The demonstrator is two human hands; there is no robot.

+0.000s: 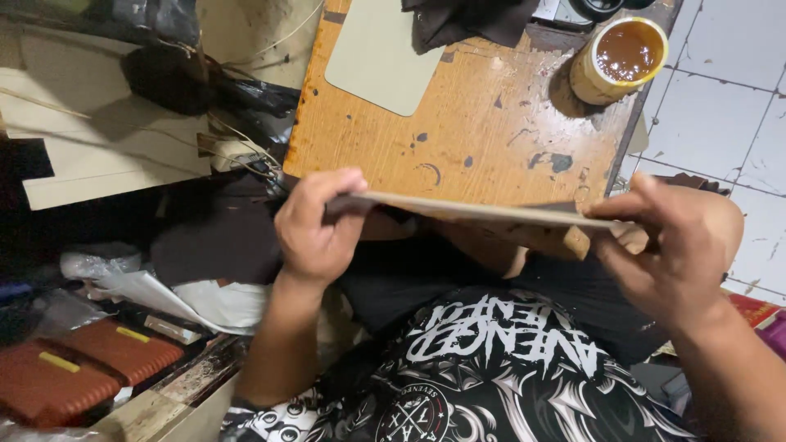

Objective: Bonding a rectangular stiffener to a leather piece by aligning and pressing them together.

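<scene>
The person holds a thin flat sheet (pixel 483 214) in both hands, just above the near edge of a worn wooden table (pixel 491 131). We see the sheet almost edge-on, so it looks like a long thin strip going from one hand to the other. The left hand (pixel 318 229) grips the left end, with the fingers curled over the top and pressed together on it. The right hand (pixel 675 245) pinches the right end between the thumb and the bent fingers. The sheet looks a bit lower on the right side, so it is tilted. To do this well, I think both hands should hold on firmly but softly, so the thin sheet does not bend or crease. It would help to keep the sheet level and close to the table edge, and to keep the fingers near the ends so the middle stays free. On the table lies a pale flat piece with a round corner (pixel 381 53), well apart from the hands. Far off on the right side of the table stands an open can of brown glue (pixel 620 57). The sheet should stay away from that so it does not get sticky. Some dark cloth pieces (pixel 467 20) lie at the far edge. An orange case (pixel 82 368) sits low on the left.
</scene>
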